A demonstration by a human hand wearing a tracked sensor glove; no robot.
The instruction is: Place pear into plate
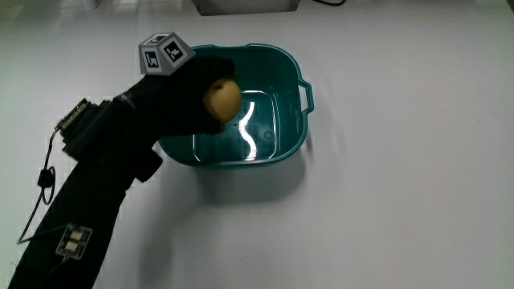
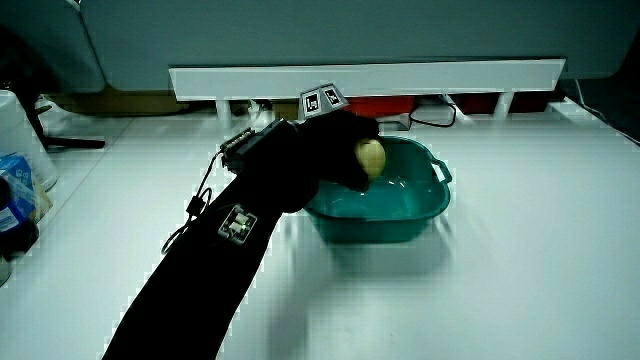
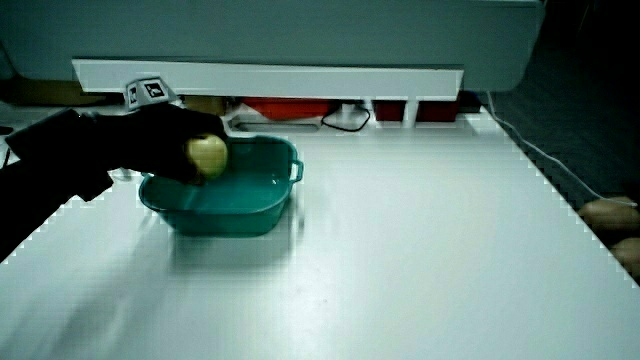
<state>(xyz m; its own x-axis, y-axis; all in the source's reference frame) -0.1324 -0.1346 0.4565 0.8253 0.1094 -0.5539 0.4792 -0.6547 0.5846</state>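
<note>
A yellow-green pear point(image 1: 222, 98) is held in the black gloved hand point(image 1: 193, 92), whose fingers curl around it. The hand hovers over the rim of a teal basin-like plate point(image 1: 289, 140) with small handles. In both side views the pear point(image 2: 370, 156) point(image 3: 208, 154) hangs just above the teal plate point(image 2: 415, 215) point(image 3: 255, 215), held by the hand point(image 2: 335, 140) point(image 3: 165, 140). A patterned cube point(image 1: 165, 53) rides on the back of the hand. The inside of the plate shows only glare from a light.
A black sleeve with small devices and a thin cable point(image 1: 40, 181) covers the forearm. A low white partition point(image 2: 370, 78) runs along the table. Cups and a bottle point(image 2: 15, 150) stand at the table's edge in a side view.
</note>
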